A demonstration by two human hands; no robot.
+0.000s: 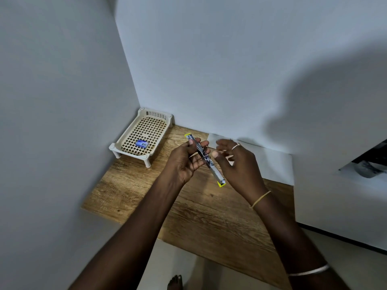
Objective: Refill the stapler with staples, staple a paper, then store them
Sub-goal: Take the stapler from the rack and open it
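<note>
The left hand grips the stapler, swung open flat, above the counter just right of the cream lattice tray. The right hand hovers beside it, fingers loosely curled (whether they pinch a staple strip, I cannot tell). The blue staple box lies inside the tray. Best to hold the channel level and seat the strip legs-down.

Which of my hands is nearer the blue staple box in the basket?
Left. The left hand, gripping the opened stapler, is just right of the basket holding the staple box; the right hand is farther right, on the stapler's other side.
</note>
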